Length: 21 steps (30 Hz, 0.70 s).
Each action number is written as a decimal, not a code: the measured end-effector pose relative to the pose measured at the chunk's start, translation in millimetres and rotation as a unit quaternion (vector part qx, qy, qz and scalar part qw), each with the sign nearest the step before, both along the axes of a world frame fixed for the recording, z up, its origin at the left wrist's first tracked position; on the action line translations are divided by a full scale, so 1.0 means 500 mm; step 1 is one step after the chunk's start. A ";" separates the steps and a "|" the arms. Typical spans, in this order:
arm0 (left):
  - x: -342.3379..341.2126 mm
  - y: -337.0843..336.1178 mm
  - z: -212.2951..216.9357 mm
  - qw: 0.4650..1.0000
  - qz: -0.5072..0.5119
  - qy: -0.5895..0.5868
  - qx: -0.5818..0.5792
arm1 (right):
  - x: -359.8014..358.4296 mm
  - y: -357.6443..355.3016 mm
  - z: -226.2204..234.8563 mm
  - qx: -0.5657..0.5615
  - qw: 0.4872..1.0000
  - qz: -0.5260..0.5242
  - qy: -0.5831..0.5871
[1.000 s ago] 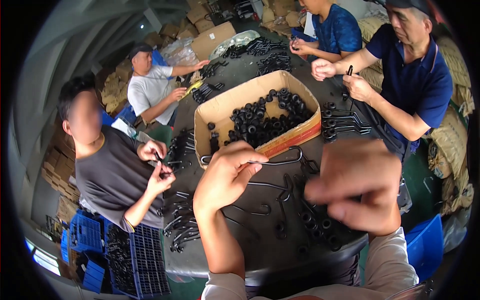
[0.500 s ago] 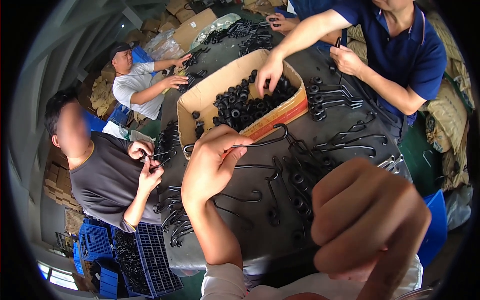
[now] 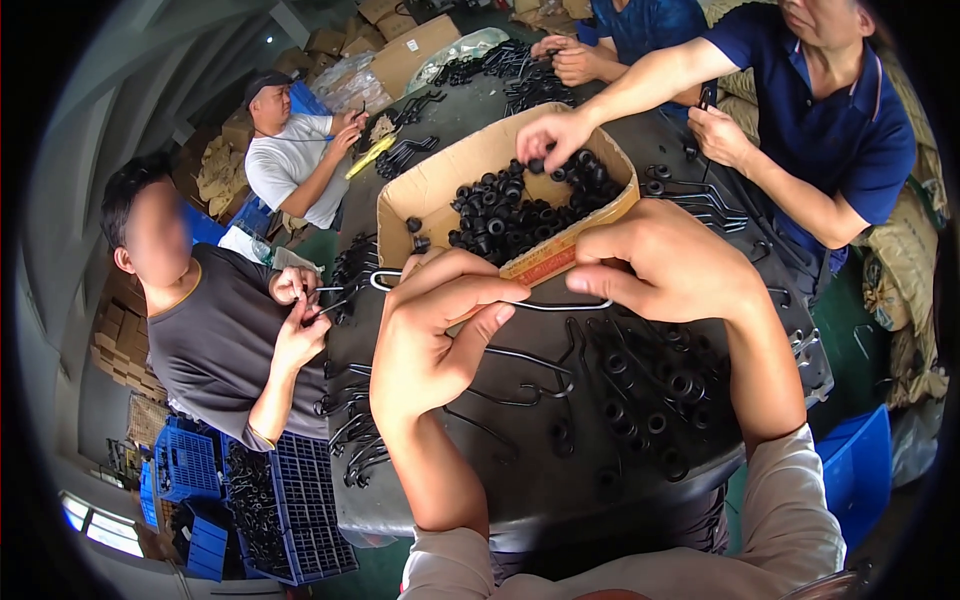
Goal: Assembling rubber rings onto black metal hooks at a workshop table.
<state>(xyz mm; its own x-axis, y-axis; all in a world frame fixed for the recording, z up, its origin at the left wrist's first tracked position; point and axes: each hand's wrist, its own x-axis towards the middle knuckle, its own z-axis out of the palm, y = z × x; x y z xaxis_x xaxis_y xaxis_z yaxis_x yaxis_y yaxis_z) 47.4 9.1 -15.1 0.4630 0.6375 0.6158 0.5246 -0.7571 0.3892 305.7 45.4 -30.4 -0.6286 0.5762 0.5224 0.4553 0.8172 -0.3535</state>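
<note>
A thin black bent metal rod (image 3: pixel 556 306) spans between my hands, above the dark table and in front of the box. My left hand (image 3: pixel 432 325) pinches it near its middle, with a looped end showing beyond the knuckles. At the rod's right end, the thumb and curled fingers of my right hand (image 3: pixel 665 262) close on it; whether they also hold a small part is hidden. Below my hands lie more bent rods (image 3: pixel 525 355) and rods with black rubber bushings (image 3: pixel 685 384) on their ends.
A cardboard box (image 3: pixel 400 208) of loose black bushings (image 3: pixel 490 222) stands just beyond my hands. One co-worker's hand (image 3: pixel 553 138) reaches into it from the far right. Other people handle rods around the table (image 3: pixel 540 500). Blue crates (image 3: pixel 310 510) stand on the floor at left.
My right hand has moved from close to the camera, up and away, to the rod's right end. The left hand keeps its hold. At far left, a co-worker has raised both hands off the table.
</note>
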 end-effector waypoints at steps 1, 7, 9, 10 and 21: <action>-0.001 0.000 0.003 1.000 -0.013 -0.005 0.006 | -0.001 -0.002 0.006 -0.053 0.997 0.051 0.019; 0.007 0.025 0.003 0.987 -0.004 -0.047 0.151 | -0.015 -0.016 0.008 -0.113 0.964 0.118 0.210; 0.021 0.049 -0.023 0.967 0.003 -0.142 0.210 | -0.031 -0.024 0.003 -0.175 0.939 0.109 0.275; 0.026 0.060 -0.037 0.949 0.016 -0.195 0.247 | -0.041 -0.029 0.001 -0.238 0.905 0.098 0.340; 0.072 0.050 -0.074 0.728 -0.167 -0.566 -0.348 | -0.101 -0.006 -0.049 -0.360 0.791 0.146 0.473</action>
<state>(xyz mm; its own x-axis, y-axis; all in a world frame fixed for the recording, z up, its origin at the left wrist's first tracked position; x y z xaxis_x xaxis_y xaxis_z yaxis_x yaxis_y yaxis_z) 83.5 34.0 -51.8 0.1108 0.9461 0.3043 -0.6001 -0.1804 0.7793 255.3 42.6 -55.1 -0.3137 0.8404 0.4419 -0.4618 0.2716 -0.8444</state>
